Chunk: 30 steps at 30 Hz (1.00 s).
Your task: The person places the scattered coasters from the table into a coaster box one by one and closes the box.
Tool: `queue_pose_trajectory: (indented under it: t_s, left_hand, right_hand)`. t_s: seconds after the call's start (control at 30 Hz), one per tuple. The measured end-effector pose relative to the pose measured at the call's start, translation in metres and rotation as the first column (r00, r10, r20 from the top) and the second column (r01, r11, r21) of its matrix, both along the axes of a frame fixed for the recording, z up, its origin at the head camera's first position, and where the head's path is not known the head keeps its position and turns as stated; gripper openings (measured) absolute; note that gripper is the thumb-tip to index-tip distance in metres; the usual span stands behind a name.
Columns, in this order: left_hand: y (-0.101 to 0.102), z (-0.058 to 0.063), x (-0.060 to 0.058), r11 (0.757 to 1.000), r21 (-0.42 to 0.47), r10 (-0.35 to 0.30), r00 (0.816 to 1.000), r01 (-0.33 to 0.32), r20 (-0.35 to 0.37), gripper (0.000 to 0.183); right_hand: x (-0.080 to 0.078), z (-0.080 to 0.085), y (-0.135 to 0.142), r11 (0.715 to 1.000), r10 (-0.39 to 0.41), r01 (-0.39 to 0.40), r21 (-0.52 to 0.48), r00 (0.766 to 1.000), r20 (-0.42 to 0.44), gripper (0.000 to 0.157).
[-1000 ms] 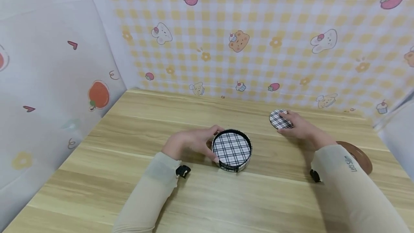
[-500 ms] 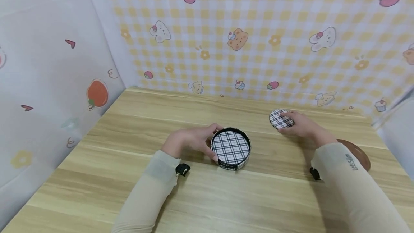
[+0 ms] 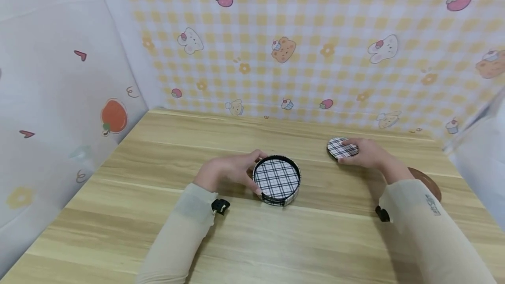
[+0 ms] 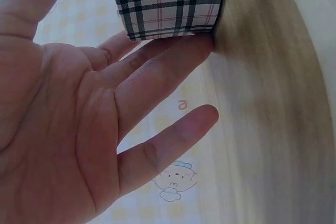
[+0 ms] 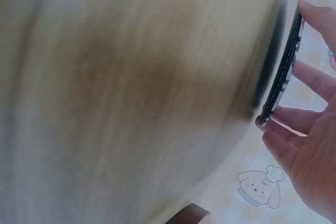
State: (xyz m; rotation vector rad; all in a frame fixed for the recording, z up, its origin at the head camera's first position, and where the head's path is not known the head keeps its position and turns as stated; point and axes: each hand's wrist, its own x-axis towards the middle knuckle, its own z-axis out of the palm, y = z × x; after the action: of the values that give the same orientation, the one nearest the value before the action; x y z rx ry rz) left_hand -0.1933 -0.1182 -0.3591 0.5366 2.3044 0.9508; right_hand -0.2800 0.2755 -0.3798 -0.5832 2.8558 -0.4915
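A round plaid coaster holder (image 3: 273, 201) with a dark inner rim stands on the table, a plaid coaster (image 3: 276, 179) lying inside it. My left hand (image 3: 236, 171) holds the holder from its left side, thumb at the front and fingers round the back. In the left wrist view the holder's plaid wall (image 4: 170, 3) rests against some fingertips, while the lowest finger stays apart. To the back right, my right hand (image 3: 367, 154) pinches another plaid coaster (image 3: 338, 148) by its edges. The right wrist view shows this coaster (image 5: 283, 72) edge-on, slightly above the table with its shadow beside it.
A brown round-edged object (image 3: 428, 182) lies on the wooden table (image 3: 244, 244), partly hidden behind my right sleeve. A checked cloth wall (image 3: 307, 78) closes off the back, and a white cloth wall (image 3: 55, 78) stands at the left.
My right hand has raised its coaster slightly off the table. My left hand keeps its hold on the coaster holder, and the head view has shifted a little.
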Motion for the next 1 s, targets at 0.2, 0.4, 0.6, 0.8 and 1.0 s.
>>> queue_pose_trajectory:
  t_s: [0.2,0.4,0.6,0.8,1.0]
  left_hand:
    - [0.000,-0.001,0.000,1.000,0.002,0.007,1.000,-0.007,-0.005,0.090]
    - [0.000,-0.001,0.002,0.999,0.037,0.017,1.000,-0.017,0.006,0.090]
    - [-0.001,-0.005,0.002,0.997,0.066,0.025,1.000,-0.026,0.008,0.088]
    - [-0.001,-0.007,0.002,0.995,0.094,0.020,1.000,-0.021,0.020,0.088]
    - [0.000,-0.004,0.003,0.995,0.092,0.030,0.999,-0.033,0.038,0.089]
  right_hand:
    - [0.011,0.009,-0.003,1.000,-0.004,0.003,-0.026,1.000,-0.020,0.074]
    - [0.021,0.014,-0.009,0.997,-0.023,0.018,-0.073,0.998,-0.066,0.074]
    - [0.029,0.011,-0.014,0.993,-0.020,0.011,-0.117,0.997,-0.079,0.072]
    - [0.037,0.017,-0.019,0.983,-0.030,0.015,-0.181,0.996,-0.078,0.068]
    - [0.047,0.026,-0.025,0.972,-0.014,-0.004,-0.236,0.997,-0.075,0.066]
